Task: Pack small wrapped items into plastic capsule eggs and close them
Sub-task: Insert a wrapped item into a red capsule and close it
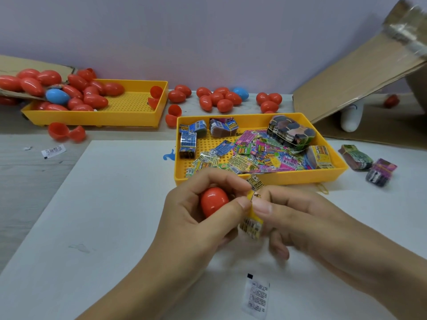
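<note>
White worktop point(115, 204), near edge: left hand point(196, 211) grasps red egg point(213, 200); right hand point(300, 218) pinches yellow wrapped packet point(251, 224) at the egg's 3 o'clock, touching, long axis 12-to-6. Farther, 12 o'clock: yellow tray point(265, 179) of packets, then loose eggs point(219, 99).

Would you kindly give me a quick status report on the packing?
Left hand grips red plastic capsule egg. Right hand pinches small yellow wrapped packet against it. Packet not yet inside. Nothing obstructing.
</note>
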Demonstrator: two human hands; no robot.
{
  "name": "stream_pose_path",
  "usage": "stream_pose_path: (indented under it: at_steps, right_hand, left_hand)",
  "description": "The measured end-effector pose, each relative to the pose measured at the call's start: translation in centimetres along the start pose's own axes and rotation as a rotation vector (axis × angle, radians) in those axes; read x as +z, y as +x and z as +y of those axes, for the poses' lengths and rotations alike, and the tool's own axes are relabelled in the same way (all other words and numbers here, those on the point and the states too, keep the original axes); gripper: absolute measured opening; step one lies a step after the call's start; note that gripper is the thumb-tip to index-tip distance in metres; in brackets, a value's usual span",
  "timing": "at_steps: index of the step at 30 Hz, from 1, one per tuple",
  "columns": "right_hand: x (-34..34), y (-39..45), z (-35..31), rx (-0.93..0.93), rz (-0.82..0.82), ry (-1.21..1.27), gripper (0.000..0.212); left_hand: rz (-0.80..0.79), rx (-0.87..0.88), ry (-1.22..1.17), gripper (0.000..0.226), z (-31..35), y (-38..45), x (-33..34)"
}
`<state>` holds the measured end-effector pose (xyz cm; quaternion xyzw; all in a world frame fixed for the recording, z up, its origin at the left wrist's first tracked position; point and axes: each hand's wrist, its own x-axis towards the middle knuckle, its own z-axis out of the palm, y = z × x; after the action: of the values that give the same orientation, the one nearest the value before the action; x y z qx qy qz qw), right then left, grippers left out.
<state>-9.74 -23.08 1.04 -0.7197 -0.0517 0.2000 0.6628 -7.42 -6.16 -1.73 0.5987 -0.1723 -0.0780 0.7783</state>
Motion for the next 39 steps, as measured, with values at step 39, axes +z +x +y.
stream_pose_path:
  at_steps: [39]
  right_hand:
    - [-1.1, 0.1, 0.5, 0.065, -0.144, 0.441, 0.044]
  left_hand:
    - [0.024, -0.036, 0.009, 0.022, 0.0, -0.2, 0.1]
